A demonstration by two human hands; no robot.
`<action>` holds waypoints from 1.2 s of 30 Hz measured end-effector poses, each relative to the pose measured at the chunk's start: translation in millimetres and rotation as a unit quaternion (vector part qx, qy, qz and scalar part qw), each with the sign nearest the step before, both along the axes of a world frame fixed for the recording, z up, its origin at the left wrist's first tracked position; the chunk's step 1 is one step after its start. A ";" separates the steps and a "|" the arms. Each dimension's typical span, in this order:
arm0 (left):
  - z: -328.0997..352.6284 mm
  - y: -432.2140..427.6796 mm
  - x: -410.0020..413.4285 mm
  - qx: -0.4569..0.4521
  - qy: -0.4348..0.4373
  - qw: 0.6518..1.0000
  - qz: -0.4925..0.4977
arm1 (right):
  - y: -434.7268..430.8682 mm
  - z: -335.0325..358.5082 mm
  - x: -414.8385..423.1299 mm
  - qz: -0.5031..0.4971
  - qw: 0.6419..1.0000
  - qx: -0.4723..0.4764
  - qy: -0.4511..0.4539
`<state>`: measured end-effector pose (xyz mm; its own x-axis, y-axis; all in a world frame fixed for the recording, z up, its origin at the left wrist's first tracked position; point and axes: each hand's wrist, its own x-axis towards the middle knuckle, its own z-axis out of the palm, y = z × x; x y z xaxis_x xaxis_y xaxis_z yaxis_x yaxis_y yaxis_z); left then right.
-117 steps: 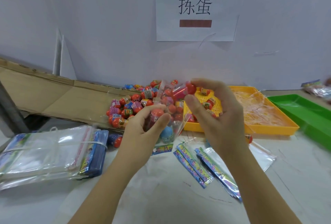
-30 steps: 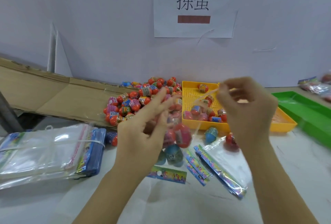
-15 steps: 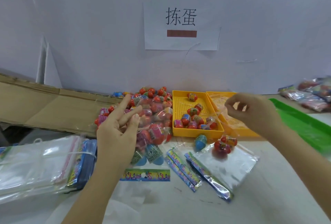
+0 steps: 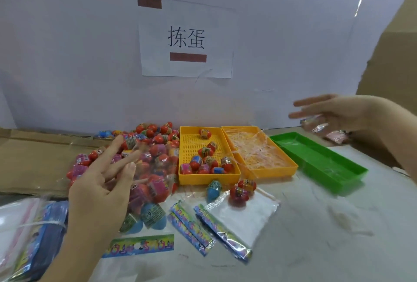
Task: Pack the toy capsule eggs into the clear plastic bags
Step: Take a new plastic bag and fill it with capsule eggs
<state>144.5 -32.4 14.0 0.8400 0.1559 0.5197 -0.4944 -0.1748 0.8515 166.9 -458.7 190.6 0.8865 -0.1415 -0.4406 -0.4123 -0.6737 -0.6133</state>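
Observation:
A clear bag filled with toy capsule eggs (image 4: 153, 193) lies on the table, its printed header card (image 4: 140, 245) toward me. My left hand (image 4: 101, 191) rests against the bag's left side with fingers spread and fairly straight. My right hand (image 4: 334, 112) hovers open and blurred at the far right, fingers pointing left, holding nothing. A pile of loose eggs (image 4: 155, 137) sits behind the bag. Empty flat bags (image 4: 239, 216) lie in the middle, with a blue egg (image 4: 214, 189) and two red eggs (image 4: 242, 190) at their far edge.
A yellow tray (image 4: 187, 180) holds several eggs; a second yellow tray (image 4: 291, 164) holds thin bands. A green tray (image 4: 338, 182) lies to the right, packed bags (image 4: 334, 135) beyond it. A banded stack of empty bags (image 4: 29, 232) sits at the left, flat cardboard (image 4: 33, 157) behind.
My right hand let go of the bag's top, opened and swung up to the far right. My left hand lowered with the filled bag toward the table.

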 end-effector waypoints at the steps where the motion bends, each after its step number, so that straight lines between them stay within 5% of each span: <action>1: 2.1 -0.7 -2.5 -0.002 -0.004 1.000 -0.004 | 4.2 -5.4 -14.1 0.018 0.990 -0.133 0.039; 3: 6.9 -3.9 -6.0 -0.008 -0.009 1.000 -0.018 | 5.9 -17.6 -25.6 0.059 0.976 -0.168 0.128; 5: 9.6 -6.8 -8.5 -0.048 -0.010 0.998 -0.033 | 18.5 -23.7 -20.2 0.020 0.996 0.080 -0.022; 6: 10.7 -7.6 -9.4 -0.075 -0.009 0.996 -0.038 | 36.5 -26.7 -23.7 0.002 0.975 0.188 -0.116; 9: 14.4 -11.2 -11.6 -0.133 0.010 0.990 -0.055 | 106.2 -52.4 -39.1 0.012 0.949 0.128 -0.288; 15: 14.4 -11.0 -8.0 -0.191 0.061 0.978 -0.055 | 224.9 -111.5 -46.5 0.191 0.938 0.270 -0.108; 20: 15.8 -7.2 -2.2 -0.247 0.100 0.963 -0.026 | 261.3 -129.8 -34.6 0.088 0.905 0.349 -0.228; 25: 19.8 0.2 3.2 -0.280 0.188 0.938 -0.079 | 263.9 -144.5 -27.3 0.046 0.868 0.433 -0.238; 36: 20.3 -3.0 -3.6 -0.285 0.179 0.935 -0.111 | 258.4 -157.4 -28.0 0.014 0.865 0.413 -0.286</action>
